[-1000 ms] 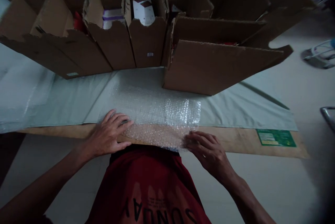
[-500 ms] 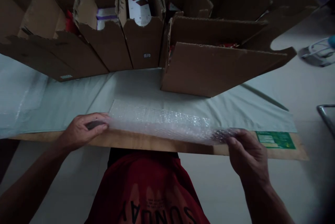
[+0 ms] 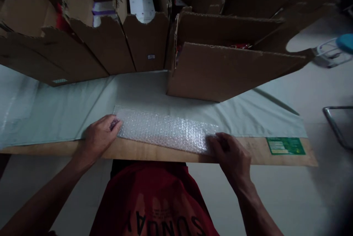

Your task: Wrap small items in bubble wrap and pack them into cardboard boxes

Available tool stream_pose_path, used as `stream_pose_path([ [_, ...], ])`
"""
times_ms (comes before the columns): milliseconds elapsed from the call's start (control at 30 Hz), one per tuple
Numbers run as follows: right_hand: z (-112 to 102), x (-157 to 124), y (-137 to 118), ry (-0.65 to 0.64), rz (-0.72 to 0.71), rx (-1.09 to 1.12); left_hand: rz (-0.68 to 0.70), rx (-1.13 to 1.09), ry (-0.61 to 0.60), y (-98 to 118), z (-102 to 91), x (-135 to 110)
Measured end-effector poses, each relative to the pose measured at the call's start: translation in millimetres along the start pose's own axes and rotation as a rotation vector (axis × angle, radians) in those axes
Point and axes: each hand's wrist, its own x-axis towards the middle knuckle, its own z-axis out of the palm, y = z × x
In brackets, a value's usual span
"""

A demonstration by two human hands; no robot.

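A long strip of clear bubble wrap (image 3: 165, 130) lies flat along the front of the table, partly over the cloth and partly over the bare wooden edge. My left hand (image 3: 100, 134) is at its left end, thumb and fingers closed on the sheet. At the right end my right hand (image 3: 233, 153) has its fingers curled around the edge of the wrap, with the fingertips partly hidden. Between the two hands the bubbles shine, and no other item shows under or on the strip.
Several open cardboard bins (image 3: 150, 44) stand in a row behind, holding small packets and boxes. A larger cardboard bin (image 3: 234, 74) juts forward at right. Pale green cloth (image 3: 68, 118) covers the table; a green label (image 3: 286, 145) is on its wooden edge. More clear plastic (image 3: 16, 99) lies left.
The bubble wrap's near side was folded or lifted and blurred; now the strip lies flat. My right hand has moved left, and my left hand slightly right.
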Motion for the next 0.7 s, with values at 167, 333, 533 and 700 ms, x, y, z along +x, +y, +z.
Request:
stream_pose_path([
  [167, 0.3, 14.4, 0.6, -0.048, -0.061, -0.129, -0.030, 0.139, 0.048, -2.7, 1.1, 4.4],
  [333, -7.6, 33.2, -12.0, -0.255, -0.022, -0.043, -0.091, 0.062, -0.122, -1.1, -6.0, 14.3],
  [533, -34.2, 20.5, -27.4, -0.502, 0.016, 0.304, -0.007, -0.028, -0.010, 13.4, -38.3, 33.3],
  [700, -13.1, -24.0, -49.1, -0.595, 0.085, 0.679, 0.228, 0.100, 0.246, 39.7, -37.7, 81.6],
])
